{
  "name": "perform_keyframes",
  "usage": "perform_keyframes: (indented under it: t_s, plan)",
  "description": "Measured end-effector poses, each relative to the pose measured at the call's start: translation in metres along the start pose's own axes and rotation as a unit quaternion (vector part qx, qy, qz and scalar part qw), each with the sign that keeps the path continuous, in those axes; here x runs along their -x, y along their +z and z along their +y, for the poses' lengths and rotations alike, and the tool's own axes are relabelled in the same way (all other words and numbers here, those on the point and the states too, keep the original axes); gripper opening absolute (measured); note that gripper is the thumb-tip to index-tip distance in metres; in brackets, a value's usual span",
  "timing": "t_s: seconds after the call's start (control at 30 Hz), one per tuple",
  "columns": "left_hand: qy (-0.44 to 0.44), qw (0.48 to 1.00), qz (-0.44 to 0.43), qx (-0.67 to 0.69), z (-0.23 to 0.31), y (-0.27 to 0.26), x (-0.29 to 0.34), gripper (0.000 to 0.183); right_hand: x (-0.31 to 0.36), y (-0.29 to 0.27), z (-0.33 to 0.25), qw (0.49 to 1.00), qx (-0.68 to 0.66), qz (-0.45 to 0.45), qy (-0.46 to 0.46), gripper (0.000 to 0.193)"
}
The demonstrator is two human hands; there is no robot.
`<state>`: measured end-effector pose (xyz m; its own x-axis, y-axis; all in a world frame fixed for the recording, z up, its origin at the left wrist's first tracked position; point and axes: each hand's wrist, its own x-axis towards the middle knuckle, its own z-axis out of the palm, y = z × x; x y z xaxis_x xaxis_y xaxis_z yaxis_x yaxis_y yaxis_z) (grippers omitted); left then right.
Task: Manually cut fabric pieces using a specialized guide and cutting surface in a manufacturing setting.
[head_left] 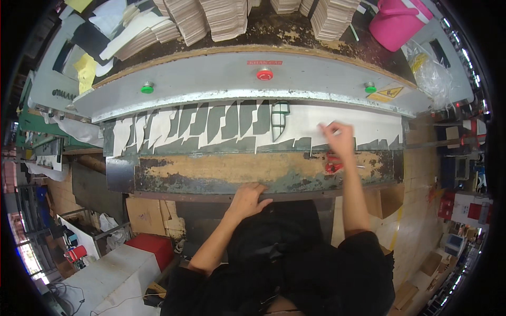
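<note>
And this is a factory workshop, plain to see: a grey machine beam spans the view, a red button at its centre, green buttons either side (a yellow warning sticker, too!), a white sheet full of cut-out gaps below, stacks of tan pieces above.

There are two hands: one left hand and one right hand. There is one bench, one spread of white material, one cutting frame and one red-handled tool. Green buttons number two, alongside one red button and one yellow warning label. There is one pink bucket. Stacks of beige pieces number at least four; overlap and cropping leave their exact total uncertain.
</note>
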<state>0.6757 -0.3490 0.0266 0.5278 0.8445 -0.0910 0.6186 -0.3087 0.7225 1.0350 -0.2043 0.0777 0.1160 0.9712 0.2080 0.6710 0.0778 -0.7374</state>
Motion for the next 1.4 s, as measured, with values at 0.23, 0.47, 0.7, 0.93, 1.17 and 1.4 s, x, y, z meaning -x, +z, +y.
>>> perform_keyframes:
  t_s: [0.23,0.47,0.7,0.93,1.17,1.4]
  plan:
    - [0.002,0.994,0.077,-0.077,0.024,0.006,-0.002,0.060,-0.095,-0.119,0.036,0.994,-0.103,0.037,0.018,0.042]
    - [0.057,0.980,0.157,-0.106,0.050,-0.009,-0.003,0.072,0.091,-0.029,-0.003,0.977,-0.156,-0.140,0.036,0.022]
    - [0.057,0.979,0.156,-0.121,0.091,-0.040,-0.014,0.063,0.159,-0.029,-0.062,0.981,0.124,-0.096,-0.115,0.059]
    - [0.033,0.979,0.146,-0.138,0.083,-0.036,-0.039,0.040,0.145,-0.017,-0.065,0.984,0.135,-0.114,-0.021,0.058]
    - [0.050,0.971,0.194,-0.133,0.071,-0.033,-0.049,0.038,0.133,-0.011,-0.061,0.980,0.164,-0.108,-0.034,0.046]
    - [0.045,0.994,-0.007,-0.097,0.048,-0.063,-0.063,0.036,0.072,-0.026,-0.057,0.906,0.059,-0.414,0.060,0.043]
